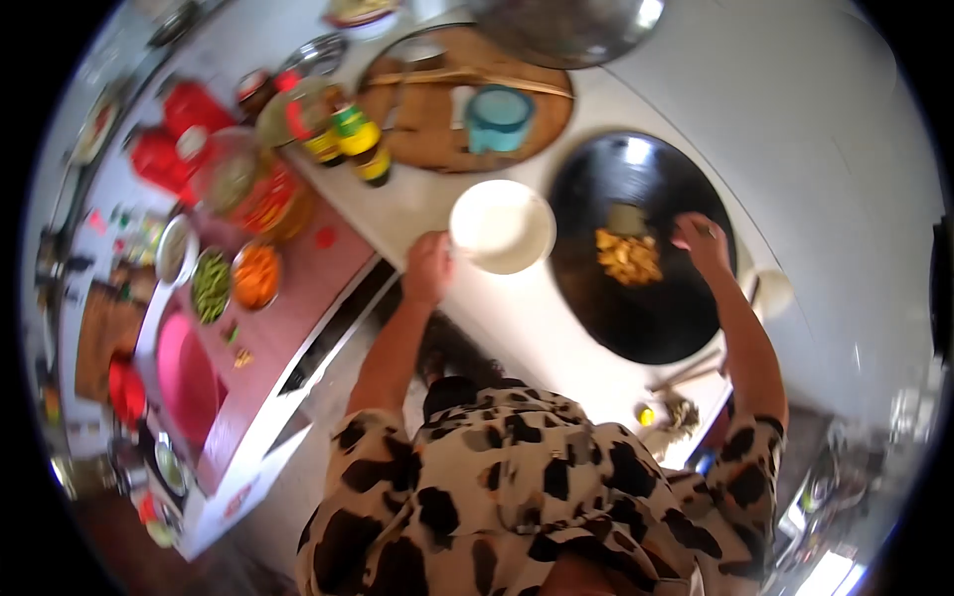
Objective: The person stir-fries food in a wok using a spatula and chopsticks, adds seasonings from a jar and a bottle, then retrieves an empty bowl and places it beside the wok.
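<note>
At the left rim of a white bowl (pixel 503 226), my left hand (pixel 429 268) is closed, gripping its edge. The bowl is over the pale counter, just left of a large black wok (pixel 596 308). Inside the wok lies a heap of orange-brown pieces (pixel 628 258), with a greyish-green patch (pixel 626 219) just above it. My right hand (pixel 702 241) is over the wok's right side, to the right of the heap. Its fingers are curled together, and what they hold, if anything, is too small to make out.
A round wooden board (pixel 427 119) bears a teal container (pixel 499 119). Bottles (pixel 363 149) stand left of it. On the pink surface (pixel 323 263) are bowls of orange pieces (pixel 255 276) and green pieces (pixel 211 286). A metal lid (pixel 566 30) is at the top.
</note>
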Tool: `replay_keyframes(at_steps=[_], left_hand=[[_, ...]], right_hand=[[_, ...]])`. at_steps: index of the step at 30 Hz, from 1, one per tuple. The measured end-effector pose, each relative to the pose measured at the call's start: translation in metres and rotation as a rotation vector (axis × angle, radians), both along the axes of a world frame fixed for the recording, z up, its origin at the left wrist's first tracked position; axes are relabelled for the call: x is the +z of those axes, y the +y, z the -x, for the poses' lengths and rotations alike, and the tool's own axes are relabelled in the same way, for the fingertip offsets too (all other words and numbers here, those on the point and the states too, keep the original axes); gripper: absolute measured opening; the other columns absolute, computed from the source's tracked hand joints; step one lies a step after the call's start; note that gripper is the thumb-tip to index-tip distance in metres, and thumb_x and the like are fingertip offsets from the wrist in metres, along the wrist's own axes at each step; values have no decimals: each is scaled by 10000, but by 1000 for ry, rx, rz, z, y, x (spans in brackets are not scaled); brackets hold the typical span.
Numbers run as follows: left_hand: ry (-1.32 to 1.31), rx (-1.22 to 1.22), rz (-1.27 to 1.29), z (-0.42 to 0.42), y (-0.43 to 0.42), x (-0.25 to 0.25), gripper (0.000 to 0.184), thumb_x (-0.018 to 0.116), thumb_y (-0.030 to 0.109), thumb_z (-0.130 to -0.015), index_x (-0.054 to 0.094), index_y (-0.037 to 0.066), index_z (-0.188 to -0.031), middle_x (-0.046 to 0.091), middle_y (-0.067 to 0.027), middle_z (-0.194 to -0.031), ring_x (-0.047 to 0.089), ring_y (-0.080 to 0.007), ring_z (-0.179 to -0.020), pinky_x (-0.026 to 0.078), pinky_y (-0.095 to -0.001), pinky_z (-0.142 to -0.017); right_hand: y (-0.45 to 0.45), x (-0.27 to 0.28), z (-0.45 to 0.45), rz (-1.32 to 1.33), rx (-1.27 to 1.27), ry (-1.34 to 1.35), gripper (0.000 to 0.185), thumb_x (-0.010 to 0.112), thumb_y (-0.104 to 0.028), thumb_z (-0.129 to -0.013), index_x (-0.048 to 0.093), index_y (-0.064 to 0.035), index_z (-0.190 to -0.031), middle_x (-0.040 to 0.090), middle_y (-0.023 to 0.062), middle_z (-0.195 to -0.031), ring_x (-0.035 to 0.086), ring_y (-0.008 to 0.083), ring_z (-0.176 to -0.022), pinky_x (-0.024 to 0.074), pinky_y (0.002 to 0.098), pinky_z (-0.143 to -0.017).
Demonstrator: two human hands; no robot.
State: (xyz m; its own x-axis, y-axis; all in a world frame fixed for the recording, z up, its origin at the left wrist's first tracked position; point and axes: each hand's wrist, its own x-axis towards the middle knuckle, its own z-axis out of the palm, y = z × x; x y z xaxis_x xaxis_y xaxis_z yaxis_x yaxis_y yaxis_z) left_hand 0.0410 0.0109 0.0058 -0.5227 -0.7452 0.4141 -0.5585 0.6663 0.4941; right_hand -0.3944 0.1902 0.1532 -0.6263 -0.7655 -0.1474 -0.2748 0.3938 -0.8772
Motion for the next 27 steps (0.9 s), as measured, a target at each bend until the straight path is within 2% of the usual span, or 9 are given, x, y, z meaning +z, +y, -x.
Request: replay_keyframes(at_steps=[3, 6, 9, 13, 16, 19, 23, 26, 27], left_hand=[[101, -41, 124, 3, -2, -4, 399, 573, -12, -709, 540, -7, -1107, 581, -190, -1024, 548, -390, -962, 447, -475, -843], [76, -32, 133, 3, -1, -8, 394, 567, -3, -735, 533, -16, -1127, 583, -185, -1052, 545, -386, -988, 448, -480, -851], [42, -8, 128, 4, -1, -12, 383, 565, 1, -748, 532, -17, -1130, 582, -182, -1071, 544, -381, -997, 448, -473, -857], [44, -27, 71, 4, 0, -7, 398, 562, 0, -747, 525, -12, -1142, 571, -186, -1070, 541, -382, -984, 443, -475, -854], [56, -42, 130, 4, -2, -9, 408, 561, 3, -745, 519, -9, -1150, 567, -187, -1061, 537, -384, -982, 441, -477, -853], [36, -41, 112, 4, -2, -7, 415, 559, 4, -744, 514, -6, -1157, 565, -189, -1065, 534, -384, -988, 438, -477, -857], [48, -53, 128, 5, -2, -9, 414, 557, 1, -745, 516, -1, -1156, 564, -187, -1062, 532, -387, -988, 437, -478, -857], [50, -46, 143, 5, -3, -9, 414, 556, 0, -743, 517, 3, -1155, 563, -186, -1058, 530, -387, -989, 437, -476, -858], [43, -39, 135, 5, -2, -8, 414, 557, -1, -742, 518, 4, -1155, 563, -185, -1057, 530, -387, -990, 437, -475, -859]], right_hand=[[-14, -18, 15, 2, -125, -231, 174, 627, -177, -895, 668, -14, -936, 666, 91, -787, 653, 158, -616, 550, 261, -569], [-12, -31, 15, -93, -166, -285, 156, 623, -156, -885, 664, -10, -919, 666, 94, -773, 649, 165, -589, 545, 257, -561], [1, -46, 20, -134, -94, -78, 136, 611, -127, -872, 659, -4, -906, 664, 94, -767, 648, 172, -588, 541, 259, -556], [32, -10, 25, -81, -220, -100, 137, 613, -120, -847, 640, 13, -864, 641, 99, -697, 636, 175, -555, 535, 278, -520], [68, 19, 39, -250, -300, -12, 152, 611, -137, -840, 635, 12, -857, 630, 104, -667, 641, 176, -539, 532, 282, -485], [104, 3, 70, -371, -330, -27, 160, 609, -192, -846, 631, -45, -904, 641, 102, -699, 660, 195, -577, 544, 286, -513], [109, -49, 63, -214, -534, -210, 172, 584, -177, -860, 613, -41, -961, 652, 110, -765, 677, 217, -631, 557, 308, -533], [82, -84, 46, -16, -632, -255, 136, 576, -150, -858, 643, -33, -879, 662, 101, -695, 657, 186, -545, 534, 279, -473], [75, -87, 43, -14, -568, -216, 140, 573, -154, -861, 645, -36, -878, 659, 101, -690, 659, 187, -559, 534, 285, -492]])
